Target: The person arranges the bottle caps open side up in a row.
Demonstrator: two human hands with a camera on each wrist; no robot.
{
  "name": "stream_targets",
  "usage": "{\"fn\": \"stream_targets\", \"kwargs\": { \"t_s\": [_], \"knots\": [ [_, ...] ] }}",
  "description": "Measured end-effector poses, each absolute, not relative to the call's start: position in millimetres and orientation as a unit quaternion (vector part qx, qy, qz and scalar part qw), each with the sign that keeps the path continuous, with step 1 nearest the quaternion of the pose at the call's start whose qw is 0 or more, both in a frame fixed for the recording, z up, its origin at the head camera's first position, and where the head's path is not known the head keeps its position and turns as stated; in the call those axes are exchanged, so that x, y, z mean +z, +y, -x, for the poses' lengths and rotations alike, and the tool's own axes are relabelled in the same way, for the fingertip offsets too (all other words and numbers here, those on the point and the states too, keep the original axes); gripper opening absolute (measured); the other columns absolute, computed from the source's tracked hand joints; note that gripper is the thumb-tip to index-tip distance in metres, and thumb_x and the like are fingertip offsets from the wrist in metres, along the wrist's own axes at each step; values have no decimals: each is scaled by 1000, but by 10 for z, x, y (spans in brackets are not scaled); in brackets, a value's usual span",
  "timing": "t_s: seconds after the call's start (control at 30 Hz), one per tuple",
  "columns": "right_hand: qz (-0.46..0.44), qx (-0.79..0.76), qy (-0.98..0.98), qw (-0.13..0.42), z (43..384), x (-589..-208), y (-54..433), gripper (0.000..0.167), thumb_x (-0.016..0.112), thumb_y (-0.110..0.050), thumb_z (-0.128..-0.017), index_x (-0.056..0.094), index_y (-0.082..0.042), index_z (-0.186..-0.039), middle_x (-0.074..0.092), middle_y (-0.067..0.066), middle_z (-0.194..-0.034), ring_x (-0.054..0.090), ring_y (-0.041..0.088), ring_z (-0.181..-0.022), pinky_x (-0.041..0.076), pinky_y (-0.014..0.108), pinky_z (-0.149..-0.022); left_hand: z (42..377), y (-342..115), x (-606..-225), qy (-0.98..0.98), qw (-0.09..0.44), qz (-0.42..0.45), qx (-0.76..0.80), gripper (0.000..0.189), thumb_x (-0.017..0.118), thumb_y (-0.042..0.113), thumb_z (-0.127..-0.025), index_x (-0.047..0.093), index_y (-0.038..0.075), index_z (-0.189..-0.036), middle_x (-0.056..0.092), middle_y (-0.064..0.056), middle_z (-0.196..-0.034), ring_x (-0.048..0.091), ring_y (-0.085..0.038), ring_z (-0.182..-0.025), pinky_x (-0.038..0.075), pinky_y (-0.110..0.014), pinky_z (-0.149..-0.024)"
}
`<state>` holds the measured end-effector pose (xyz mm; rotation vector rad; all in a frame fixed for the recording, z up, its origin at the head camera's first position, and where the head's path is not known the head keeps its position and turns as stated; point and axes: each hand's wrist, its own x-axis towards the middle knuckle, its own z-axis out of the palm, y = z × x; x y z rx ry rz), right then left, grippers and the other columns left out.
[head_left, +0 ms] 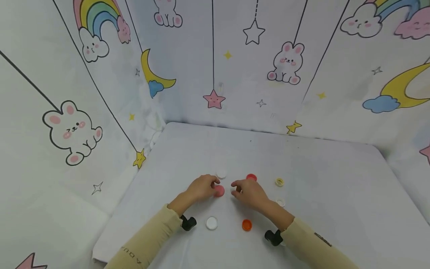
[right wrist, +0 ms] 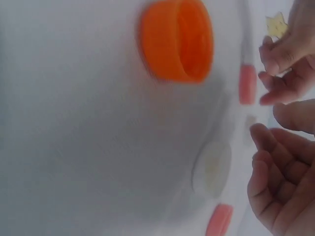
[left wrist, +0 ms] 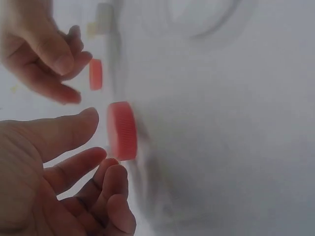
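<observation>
A pink ridged bottle cap (head_left: 219, 191) lies on the white tabletop, smooth side up. My left hand (head_left: 203, 188) is right beside it; in the left wrist view its thumb and forefinger are apart and loosely bent near the cap (left wrist: 123, 131). Whether a fingertip touches the cap, I cannot tell. To the right, my right hand (head_left: 250, 194) hovers with thumb and fingers spread and nothing between them. Just beyond it a red cap (head_left: 251, 177) is partly covered by the hand. An orange cap (right wrist: 165, 42), hollow side up, sits nearer to me.
White caps lie behind the left hand (head_left: 221, 173) and in front of it (head_left: 211, 223). A yellow ring-like cap (head_left: 279, 182) and a whitish one (head_left: 280, 202) are on the right. Printed cloth walls (head_left: 188, 67) border the table's far and left sides.
</observation>
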<state>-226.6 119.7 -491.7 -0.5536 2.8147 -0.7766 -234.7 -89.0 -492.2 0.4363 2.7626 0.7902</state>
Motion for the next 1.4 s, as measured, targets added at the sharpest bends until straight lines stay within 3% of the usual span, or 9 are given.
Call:
{"fn": "stream_targets", "kwargs": {
  "t_s": [0.2, 0.47, 0.77, 0.97, 1.17, 1.4],
  "knots": [
    [185, -234, 951, 81, 2241, -4992, 1052, 37, 77, -22, -84, 70, -11, -119, 65, -7, -76, 53, 9, -65, 47, 22, -61, 2307, -937, -5011, 943, 118, -166, 263, 39, 78, 18, -81, 64, 7, -116, 58, -4, -92, 54, -16, -81, 45, -33, -74],
    [203, -222, 950, 84, 2268, -5082, 939, 38, 79, -18, -81, 69, -6, -116, 59, -6, -71, 51, 12, -66, 46, 25, -62, 2286, -960, -5100, 945, 98, -178, 256, 47, 81, 18, -79, 61, 7, -120, 54, -1, -89, 52, -14, -78, 43, -30, -69],
    [196, -223, 952, 74, 2275, -5108, 824, 35, 77, -17, -81, 69, -7, -114, 55, -5, -70, 49, 12, -64, 44, 25, -59, 2254, -969, -5169, 948, 62, -181, 253, 36, 80, 24, -80, 65, 12, -110, 55, 0, -88, 52, -12, -76, 43, -27, -65],
    [194, -246, 946, 78, 2260, -5100, 814, 33, 78, -18, -81, 68, -7, -111, 57, -5, -72, 50, 11, -64, 44, 26, -60, 2231, -990, -5184, 944, 65, -178, 270, 35, 79, 35, -82, 66, 12, -106, 57, 0, -93, 54, -12, -81, 46, -29, -72],
    [198, -280, 936, 77, 2256, -5088, 829, 29, 77, -16, -82, 69, -8, -109, 58, -7, -72, 51, 10, -65, 45, 25, -61, 2205, -1012, -5135, 938, 59, -180, 289, 31, 79, 26, -81, 69, 9, -105, 62, -1, -94, 60, -14, -87, 48, -32, -79],
    [207, -304, 927, 68, 2222, -5079, 844, 32, 78, -13, -82, 69, -8, -112, 63, -6, -79, 56, 10, -72, 49, 26, -67, 2186, -1038, -5102, 932, 53, -179, 312, 32, 79, 24, -81, 68, 9, -107, 64, 1, -96, 60, -14, -87, 48, -31, -78]
  ]
}}
